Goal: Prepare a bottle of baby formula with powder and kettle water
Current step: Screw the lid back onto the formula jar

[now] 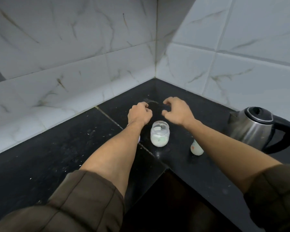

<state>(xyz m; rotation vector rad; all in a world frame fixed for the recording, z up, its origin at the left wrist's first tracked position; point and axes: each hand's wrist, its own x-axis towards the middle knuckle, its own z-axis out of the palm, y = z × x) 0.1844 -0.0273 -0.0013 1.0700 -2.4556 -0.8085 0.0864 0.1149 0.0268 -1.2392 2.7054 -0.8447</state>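
Observation:
A small glass jar (pixel 159 136) of white powder stands open on the black counter (pixel 60 148), with a pale scoop lying inside it. Just beyond the jar, my left hand (pixel 139 113) and my right hand (pixel 176 111) hover close together with fingers curled toward each other. The gap between them is dark against the dark counter, so I cannot tell whether they hold anything. A baby bottle (pixel 196 149) with white liquid stands right of the jar, its top hidden under my right forearm. A steel kettle (pixel 253 127) with a black lid and handle stands at the right.
Marble-tiled walls (pixel 90 47) meet in a corner behind the counter. A small white and purple thing (pixel 139 139) peeks out from under my left forearm. The counter is L-shaped, with a dark open recess (pixel 171 206) at its inner front edge.

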